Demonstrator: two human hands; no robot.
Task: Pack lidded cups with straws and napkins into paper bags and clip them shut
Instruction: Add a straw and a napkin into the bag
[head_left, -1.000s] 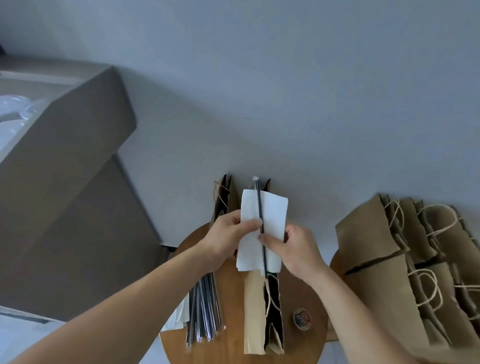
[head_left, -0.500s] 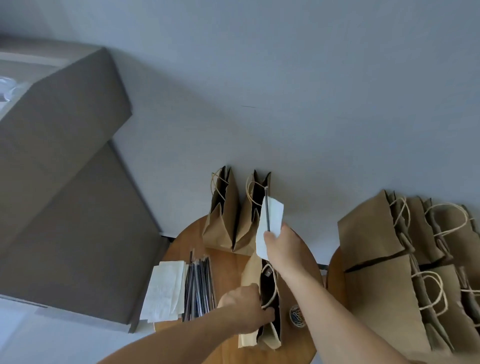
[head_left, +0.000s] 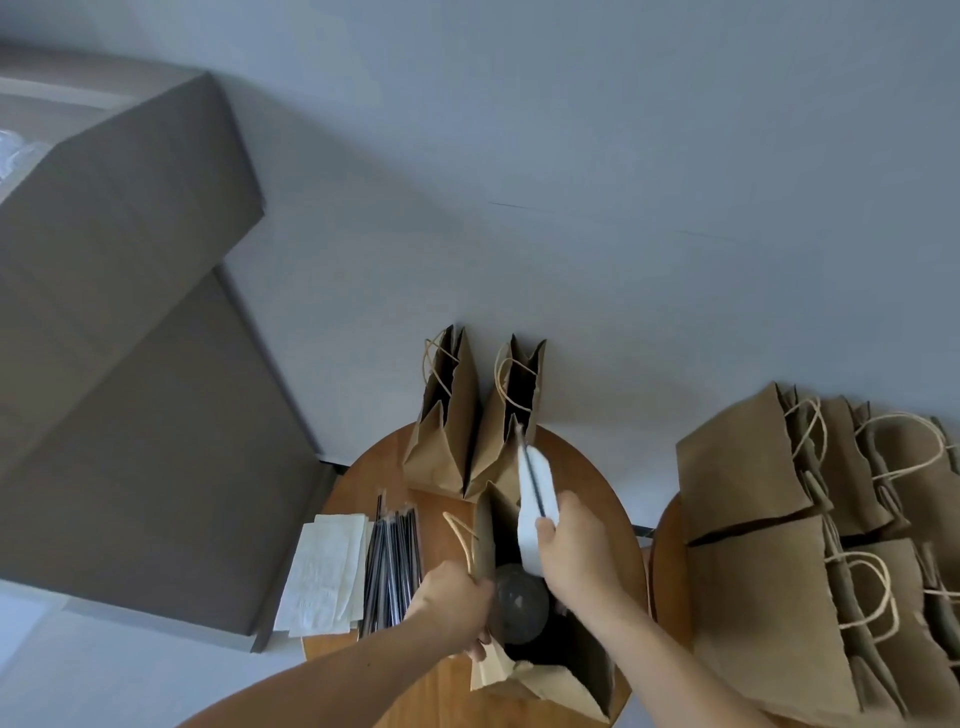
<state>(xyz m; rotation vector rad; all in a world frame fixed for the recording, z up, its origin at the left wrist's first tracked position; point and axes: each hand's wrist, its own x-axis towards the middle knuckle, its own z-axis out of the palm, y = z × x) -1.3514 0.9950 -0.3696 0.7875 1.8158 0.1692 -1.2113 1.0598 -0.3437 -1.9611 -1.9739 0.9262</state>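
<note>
My right hand is clenched on a folded white napkin with a dark straw lying along it. The thumb pins both on the near face and the other fingers curl behind. Napkin and straw point up and away from me at a tilt. Their lower end is at the mouth of the open paper bag, and I cannot tell whether it is past the rim.

My left hand grasps the bag's left wall near the top, with the fingers hooked over the edge. One twine handle stands up just beyond my knuckles. Down inside the bag, between my hands, sits the lidded cup, its clear domed lid facing me.

The bag stands on a round wooden table. Left of it, near my left wrist, a bundle of wrapped straws lies beside a stack of napkins, and the two are touching. Behind the open bag, two more paper bags stand upright side by side against the pale wall.

To my right a second wooden table carries a pile of flat paper bags with looped handles. A grey cabinet fills the left.
</note>
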